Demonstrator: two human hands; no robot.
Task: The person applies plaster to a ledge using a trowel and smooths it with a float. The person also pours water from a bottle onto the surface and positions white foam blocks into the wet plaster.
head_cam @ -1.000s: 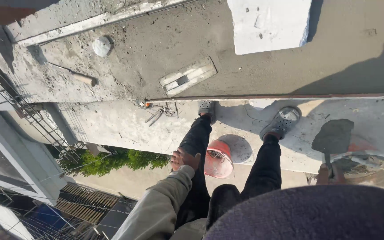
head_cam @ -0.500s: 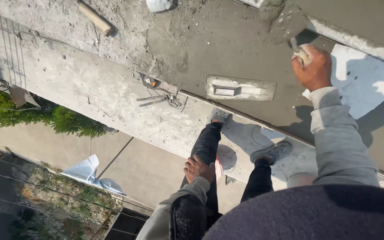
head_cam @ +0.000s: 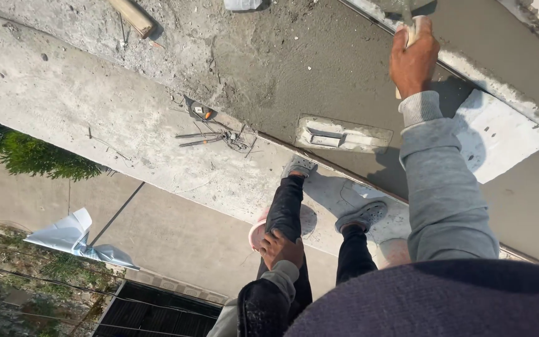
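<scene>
Wet grey cement bed [head_cam: 319, 68] looks smooth and damp where it's been worked, gritty and crumbly further left. The pale concrete ledge [head_cam: 95, 118] is dry, matt and pitted. The rectangular plastering float [head_cam: 343, 133] is caked in grey mortar. The grey sweatshirt sleeve [head_cam: 444, 187] is soft knit cloth with a ribbed cuff. The round wooden handle [head_cam: 131, 15] looks raw and dusty.

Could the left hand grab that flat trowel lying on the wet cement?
Probably not without bending. The left hand rests on the knee, and the trowel lies beyond the shoes. Nothing blocks the way.
</scene>
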